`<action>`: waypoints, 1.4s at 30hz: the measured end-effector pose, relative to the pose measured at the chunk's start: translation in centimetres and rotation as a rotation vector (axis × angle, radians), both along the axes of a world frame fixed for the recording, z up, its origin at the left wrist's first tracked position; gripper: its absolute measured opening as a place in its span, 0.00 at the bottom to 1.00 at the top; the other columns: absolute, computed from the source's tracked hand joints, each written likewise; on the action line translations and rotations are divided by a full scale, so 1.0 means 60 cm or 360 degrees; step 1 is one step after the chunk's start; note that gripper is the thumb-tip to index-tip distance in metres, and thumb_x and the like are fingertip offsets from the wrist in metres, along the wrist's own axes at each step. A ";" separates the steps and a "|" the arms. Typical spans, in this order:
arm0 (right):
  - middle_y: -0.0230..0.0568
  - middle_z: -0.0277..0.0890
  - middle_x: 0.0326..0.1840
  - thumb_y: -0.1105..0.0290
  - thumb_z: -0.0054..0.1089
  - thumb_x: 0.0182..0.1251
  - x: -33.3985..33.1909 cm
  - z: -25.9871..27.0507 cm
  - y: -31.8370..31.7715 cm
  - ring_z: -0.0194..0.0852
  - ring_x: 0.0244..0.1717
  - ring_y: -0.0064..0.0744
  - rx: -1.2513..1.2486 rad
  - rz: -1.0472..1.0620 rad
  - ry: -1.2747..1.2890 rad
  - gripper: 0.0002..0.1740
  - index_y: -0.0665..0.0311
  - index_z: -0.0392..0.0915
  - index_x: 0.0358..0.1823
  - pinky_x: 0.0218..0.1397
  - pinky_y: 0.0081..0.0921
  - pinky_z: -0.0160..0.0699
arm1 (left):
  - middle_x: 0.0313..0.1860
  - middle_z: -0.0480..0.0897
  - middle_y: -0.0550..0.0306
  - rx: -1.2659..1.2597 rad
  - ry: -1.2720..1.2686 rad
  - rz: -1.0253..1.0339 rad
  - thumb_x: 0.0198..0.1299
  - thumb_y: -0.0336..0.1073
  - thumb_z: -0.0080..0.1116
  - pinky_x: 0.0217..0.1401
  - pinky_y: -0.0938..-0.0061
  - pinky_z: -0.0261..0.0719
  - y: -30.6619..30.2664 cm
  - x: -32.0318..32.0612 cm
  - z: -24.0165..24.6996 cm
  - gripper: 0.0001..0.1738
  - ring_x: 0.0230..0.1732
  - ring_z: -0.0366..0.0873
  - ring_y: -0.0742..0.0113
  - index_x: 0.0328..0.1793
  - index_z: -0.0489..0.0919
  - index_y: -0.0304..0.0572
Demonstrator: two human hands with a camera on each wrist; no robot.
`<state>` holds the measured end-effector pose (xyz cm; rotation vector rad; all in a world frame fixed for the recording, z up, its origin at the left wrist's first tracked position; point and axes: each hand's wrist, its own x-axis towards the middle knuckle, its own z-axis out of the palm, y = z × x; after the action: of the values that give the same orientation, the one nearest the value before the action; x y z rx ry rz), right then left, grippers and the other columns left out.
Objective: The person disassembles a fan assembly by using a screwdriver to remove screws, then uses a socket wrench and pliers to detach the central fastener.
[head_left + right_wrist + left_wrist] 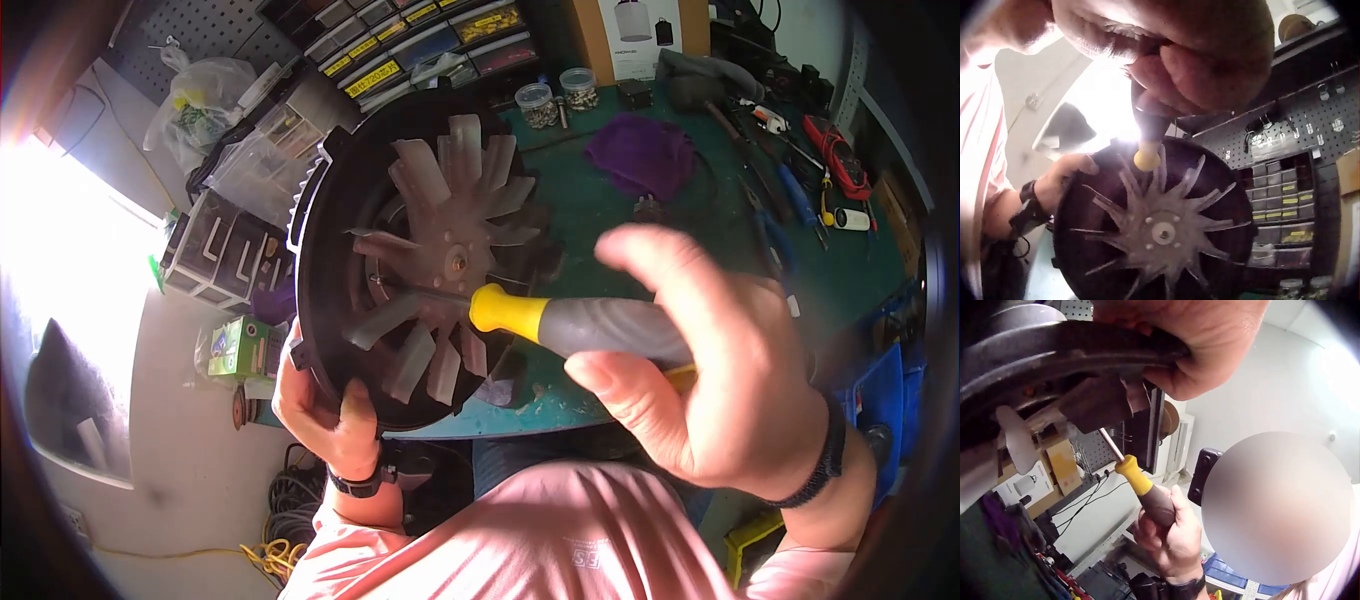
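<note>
My left hand [335,420] grips the lower left rim of a round black housing [325,300], its thumb over the front edge. Inside the housing sits a grey metal fan [445,225] with many blades and a brass-coloured centre. A screwdriver [510,312] with a yellow and dark grey handle is held in my right hand [735,370]. Its shaft reaches between the fan blades, and the tip is hidden there. In the head view the index finger and thumb stand off the handle; in the left wrist view the right hand [1172,540] wraps the handle's rear end.
A green bench [570,230] bears a purple cloth [642,155], jars of screws [537,105] and a red multimeter [836,157] among hand tools. Parts drawers [420,45] stand behind the housing. A clear-drawer cabinet [225,250] is at the left, and a blue bin [880,400] at the right.
</note>
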<state>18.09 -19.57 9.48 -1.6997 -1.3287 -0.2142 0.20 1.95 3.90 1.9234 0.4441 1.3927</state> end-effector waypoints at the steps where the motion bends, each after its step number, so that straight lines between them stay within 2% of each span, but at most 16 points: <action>1: 0.41 0.77 0.24 0.64 0.63 0.61 0.001 0.006 0.000 0.80 0.22 0.35 -0.0050 0.0056 -0.0004 0.19 0.71 0.72 0.46 0.26 0.27 0.77 | 0.48 0.77 0.50 -0.0015 0.0038 -0.0012 0.42 0.29 0.56 0.56 0.75 0.69 -0.001 0.002 0.003 0.34 0.48 0.73 0.68 0.61 0.69 0.23; 4: 0.40 0.73 0.30 0.74 0.69 0.50 0.003 -0.004 0.007 0.71 0.21 0.35 0.0109 0.0109 -0.0395 0.20 0.69 0.74 0.45 0.23 0.27 0.72 | 0.47 0.77 0.52 -0.0044 0.0043 -0.0049 0.41 0.28 0.55 0.54 0.77 0.69 -0.002 0.002 0.007 0.35 0.46 0.73 0.69 0.61 0.69 0.23; 7: 0.41 0.70 0.35 0.75 0.72 0.44 0.018 -0.005 0.009 0.66 0.23 0.34 0.0206 0.0303 -0.0524 0.26 0.68 0.73 0.48 0.22 0.26 0.69 | 0.47 0.77 0.52 0.0011 0.0056 -0.0003 0.40 0.27 0.53 0.54 0.77 0.69 -0.002 0.004 0.007 0.35 0.46 0.73 0.70 0.61 0.70 0.23; 10: 0.43 0.70 0.38 0.72 0.73 0.46 -0.004 -0.013 0.011 0.68 0.26 0.34 0.0216 0.0021 -0.0089 0.28 0.68 0.73 0.51 0.24 0.27 0.70 | 0.47 0.77 0.52 -0.0064 0.0052 -0.0017 0.40 0.28 0.53 0.54 0.77 0.70 -0.005 0.004 0.007 0.35 0.46 0.73 0.70 0.60 0.70 0.24; 14: 0.42 0.71 0.34 0.68 0.71 0.50 -0.031 0.013 -0.017 0.70 0.26 0.39 -0.0343 -0.0106 -0.0283 0.27 0.68 0.73 0.51 0.28 0.30 0.74 | 0.47 0.77 0.52 -0.0005 0.0049 0.0000 0.39 0.28 0.53 0.54 0.77 0.70 -0.001 0.003 0.005 0.35 0.46 0.74 0.70 0.61 0.70 0.24; 19: 0.39 0.70 0.31 0.82 0.70 0.37 0.002 -0.008 0.003 0.65 0.23 0.35 0.0124 0.0205 -0.0416 0.29 0.59 0.75 0.46 0.23 0.30 0.65 | 0.46 0.78 0.51 -0.0005 0.0049 0.0000 0.42 0.30 0.56 0.54 0.76 0.70 -0.002 0.005 0.006 0.35 0.45 0.74 0.69 0.61 0.69 0.23; 23: 0.40 0.72 0.33 0.76 0.71 0.43 -0.017 -0.007 -0.001 0.71 0.26 0.40 0.0125 -0.0013 -0.0201 0.25 0.63 0.74 0.47 0.28 0.31 0.73 | 0.46 0.78 0.51 -0.0055 0.0065 0.0008 0.43 0.32 0.57 0.54 0.76 0.70 -0.004 0.004 0.006 0.35 0.46 0.74 0.69 0.61 0.69 0.23; 25: 0.42 0.74 0.35 0.70 0.69 0.50 -0.027 0.008 -0.015 0.74 0.26 0.41 -0.0175 -0.0065 -0.0085 0.21 0.67 0.74 0.46 0.27 0.31 0.75 | 0.47 0.78 0.51 -0.0016 0.0045 -0.0012 0.42 0.32 0.56 0.54 0.76 0.70 -0.003 0.007 0.007 0.35 0.46 0.74 0.68 0.61 0.69 0.23; 28: 0.45 0.75 0.36 0.66 0.66 0.55 -0.021 0.009 -0.013 0.75 0.24 0.39 -0.0272 0.0016 -0.0297 0.19 0.69 0.74 0.44 0.25 0.30 0.75 | 0.48 0.78 0.50 -0.0026 0.0078 -0.0024 0.42 0.32 0.56 0.55 0.76 0.70 -0.003 0.005 0.008 0.35 0.47 0.75 0.68 0.60 0.70 0.23; 30: 0.44 0.73 0.35 0.72 0.67 0.51 -0.015 0.002 -0.007 0.73 0.24 0.37 -0.0114 0.0050 -0.0351 0.17 0.66 0.75 0.43 0.24 0.29 0.73 | 0.48 0.78 0.49 -0.0012 0.0070 -0.0024 0.41 0.31 0.56 0.55 0.76 0.70 -0.003 0.008 0.010 0.35 0.47 0.75 0.68 0.60 0.70 0.23; 32: 0.41 0.71 0.34 0.78 0.69 0.44 0.001 0.004 -0.001 0.70 0.23 0.36 0.0136 0.0338 -0.0575 0.21 0.64 0.76 0.44 0.23 0.28 0.70 | 0.49 0.77 0.49 0.0002 0.0064 -0.0016 0.41 0.31 0.55 0.55 0.76 0.70 -0.002 0.007 0.010 0.35 0.47 0.75 0.68 0.60 0.70 0.22; 33: 0.38 0.68 0.33 0.82 0.70 0.38 0.001 -0.004 0.005 0.65 0.23 0.34 0.0204 0.0268 -0.0556 0.30 0.63 0.75 0.49 0.23 0.25 0.68 | 0.49 0.77 0.50 0.0001 0.0060 -0.0019 0.40 0.31 0.55 0.55 0.76 0.70 -0.001 0.007 0.009 0.35 0.47 0.75 0.68 0.60 0.70 0.22; 36: 0.44 0.73 0.34 0.70 0.71 0.51 -0.007 -0.012 -0.004 0.71 0.25 0.37 0.0022 -0.0051 -0.0121 0.29 0.67 0.71 0.55 0.26 0.27 0.72 | 0.48 0.77 0.50 -0.0001 0.0077 -0.0013 0.40 0.30 0.54 0.55 0.76 0.70 -0.003 0.007 0.011 0.35 0.47 0.75 0.68 0.60 0.70 0.22; 40: 0.43 0.74 0.27 0.61 0.65 0.58 -0.004 -0.009 -0.003 0.71 0.19 0.36 0.0086 0.0055 -0.0413 0.26 0.70 0.70 0.53 0.25 0.28 0.72 | 0.47 0.77 0.51 -0.0022 0.0077 -0.0016 0.39 0.28 0.53 0.54 0.76 0.70 -0.006 0.009 0.013 0.35 0.46 0.74 0.68 0.60 0.70 0.22; 41: 0.44 0.73 0.33 0.69 0.68 0.53 -0.004 -0.005 -0.006 0.72 0.24 0.36 0.0056 0.0099 -0.0324 0.25 0.69 0.72 0.52 0.25 0.28 0.70 | 0.47 0.77 0.51 -0.0023 0.0075 -0.0017 0.39 0.28 0.53 0.54 0.76 0.70 -0.007 0.008 0.015 0.35 0.46 0.74 0.68 0.60 0.70 0.22; 42: 0.44 0.73 0.33 0.69 0.68 0.53 -0.001 -0.001 -0.007 0.72 0.24 0.36 0.0054 0.0103 -0.0329 0.25 0.69 0.72 0.52 0.25 0.28 0.70 | 0.47 0.77 0.51 -0.0035 0.0120 -0.0003 0.39 0.28 0.52 0.54 0.76 0.71 -0.007 0.006 0.017 0.34 0.46 0.74 0.69 0.60 0.70 0.22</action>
<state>18.03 -19.97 9.41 -1.6372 -1.5206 -0.3812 0.56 1.55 4.90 1.9631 0.4914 1.3123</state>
